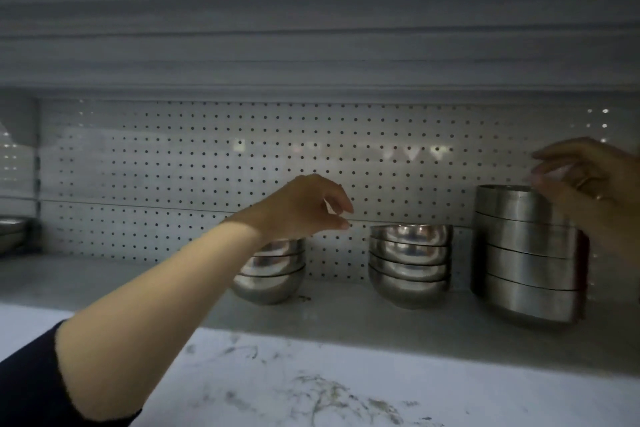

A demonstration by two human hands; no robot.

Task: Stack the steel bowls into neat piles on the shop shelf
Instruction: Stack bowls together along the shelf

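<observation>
Left pile (269, 270): round steel bowls nested on the shelf (363, 319), straight below the left hand (304, 206), partly hidden by the wrist.
Middle pile (410, 263): four or so round bowls, neat, just right of the left hand and lower.
Tall pile (528, 253): wider straight-sided bowls, top rim right under the right hand (588, 177).
Nearer hand: left for the two round piles, right for the tall one.
Left grip: thumb and forefinger pinched almost together, nothing held, clear of the bowls.
Right grip: fingers loosely curled over the top rim; blurred, so I cannot tell whether it touches or holds anything.
Next move, my guess: right hand drops to square that top bowl.
</observation>
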